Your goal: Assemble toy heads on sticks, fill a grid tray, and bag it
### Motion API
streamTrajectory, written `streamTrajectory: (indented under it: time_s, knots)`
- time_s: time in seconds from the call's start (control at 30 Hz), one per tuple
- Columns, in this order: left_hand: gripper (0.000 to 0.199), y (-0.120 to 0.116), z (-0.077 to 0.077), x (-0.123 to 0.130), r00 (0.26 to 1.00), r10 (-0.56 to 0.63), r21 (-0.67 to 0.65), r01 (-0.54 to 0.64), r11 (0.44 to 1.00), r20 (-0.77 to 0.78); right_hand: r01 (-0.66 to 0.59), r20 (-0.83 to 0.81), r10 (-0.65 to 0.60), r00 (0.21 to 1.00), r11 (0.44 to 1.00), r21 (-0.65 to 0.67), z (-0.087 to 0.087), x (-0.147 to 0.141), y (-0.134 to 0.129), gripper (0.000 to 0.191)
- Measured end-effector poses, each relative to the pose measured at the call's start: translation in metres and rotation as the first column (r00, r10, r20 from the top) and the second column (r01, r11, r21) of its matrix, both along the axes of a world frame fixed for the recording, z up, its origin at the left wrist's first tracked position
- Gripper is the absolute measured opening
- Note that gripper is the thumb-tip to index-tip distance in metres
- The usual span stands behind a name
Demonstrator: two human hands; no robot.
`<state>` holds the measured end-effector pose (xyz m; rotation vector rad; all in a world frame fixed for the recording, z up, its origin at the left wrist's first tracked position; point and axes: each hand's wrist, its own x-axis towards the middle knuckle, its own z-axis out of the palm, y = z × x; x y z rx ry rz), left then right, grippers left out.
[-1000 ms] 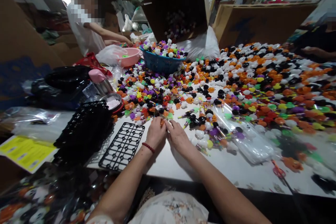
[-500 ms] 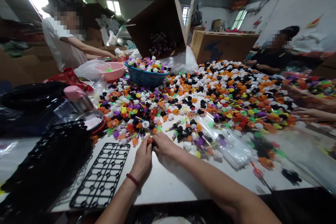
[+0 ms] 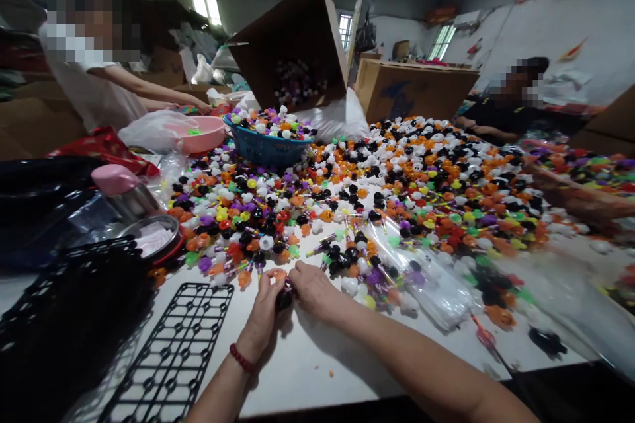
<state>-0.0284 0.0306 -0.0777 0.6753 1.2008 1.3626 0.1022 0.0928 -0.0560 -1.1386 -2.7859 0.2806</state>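
In front of the heap, my left hand (image 3: 264, 314) is closed round small plastic pieces. An orange piece (image 3: 280, 275) shows at its fingertips, and a black piece (image 3: 284, 300) sits just below, between the two hands. My right hand (image 3: 313, 289) meets it from the right, fingertips pinched at the same spot where a bit of purple shows; its grip is partly hidden. Beyond my fingers spreads a heap of small plastic toys (image 3: 253, 211) in orange, black, white, purple and green, some on short striped sticks. Left of my left hand lies a black plastic grid tray (image 3: 183, 342).
A dark stack of grids (image 3: 84, 317), a metal bowl (image 3: 171, 241) and a pink-lidded jug (image 3: 116, 182) stand left. Behind are a blue basket (image 3: 268, 149) and tipped carton (image 3: 327, 26). Plastic bags (image 3: 436, 291) and orange-handled scissors (image 3: 483, 334) lie right. Co-workers sit around.
The view has shifted slightly, and my hands appear a little lower. The black piece between them shows more now, and small orange crumbs are visible on the tabletop near the front.
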Motion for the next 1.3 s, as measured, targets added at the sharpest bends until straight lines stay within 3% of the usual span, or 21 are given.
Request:
streamTrajectory:
  time_s: [0.1, 0.17, 0.27, 0.4, 0.5, 0.63, 0.8, 0.93, 1.03, 1.13, 1.23, 1.3]
  knots:
    - [0.04, 0.004, -0.003, -0.002, 0.999, 0.035, 0.0, -0.035, 0.999, 0.025, 0.025, 0.035, -0.026, 0.999, 0.999, 0.028, 0.002, 0.005, 0.012, 0.016]
    - [0.042, 0.007, -0.007, -0.005, 0.999, 0.03, 0.019, -0.031, 0.999, 0.037, 0.117, 0.037, -0.116, 0.993, 0.993, -0.023, 0.007, 0.013, 0.028, 0.014]
    - [0.039, 0.01, -0.012, -0.007, 0.997, -0.065, 0.001, 0.065, 0.998, 0.05, 0.307, 0.042, -0.304, 0.952, 0.948, -0.085, 0.021, 0.03, 0.067, 0.016]
    - [0.037, 0.012, -0.015, -0.005, 0.987, -0.162, -0.056, 0.163, 0.985, 0.018, 0.409, 0.02, -0.408, 0.913, 0.91, -0.068, 0.035, 0.051, 0.13, 0.023]
    - [0.036, 0.014, -0.016, -0.004, 0.983, -0.183, -0.053, 0.182, 0.982, -0.027, 0.429, 0.008, -0.43, 0.903, 0.898, -0.097, 0.03, 0.051, 0.161, 0.024]
    - [0.035, 0.014, -0.02, -0.006, 0.976, -0.207, -0.03, 0.205, 0.978, -0.067, 0.424, -0.016, -0.438, 0.899, 0.879, -0.218, 0.018, 0.034, 0.171, 0.027]
    - [0.034, 0.012, -0.02, -0.004, 0.982, -0.17, -0.028, 0.168, 0.985, -0.076, 0.401, -0.142, -0.488, 0.861, 0.825, -0.399, 0.023, 0.022, 0.149, 0.009]
    - [0.046, 0.009, -0.004, -0.002, 0.983, -0.091, 0.091, 0.106, 0.99, -0.159, 0.335, -0.245, -0.533, 0.81, 0.763, -0.554, 0.03, 0.024, 0.093, 0.035]
    - [0.061, 0.007, 0.01, 0.001, 0.974, -0.113, 0.184, 0.149, 0.972, -0.196, 0.141, -0.329, -0.529, 0.782, 0.664, -0.734, 0.028, 0.023, 0.04, 0.039]
    - [0.047, 0.003, 0.015, 0.008, 0.97, -0.165, 0.2, 0.199, 0.959, -0.176, -0.035, -0.41, -0.583, 0.701, 0.546, -0.837, 0.024, 0.023, 0.002, 0.034]
    - [0.036, -0.005, 0.014, 0.018, 0.968, -0.209, 0.147, 0.229, 0.962, -0.138, -0.007, -0.406, -0.647, 0.645, 0.526, -0.85, 0.019, 0.031, -0.017, 0.033]
    - [0.038, -0.011, 0.014, 0.023, 0.984, -0.173, 0.112, 0.177, 0.978, -0.045, 0.06, -0.418, -0.676, 0.607, 0.563, -0.824, 0.014, 0.04, -0.024, 0.033]
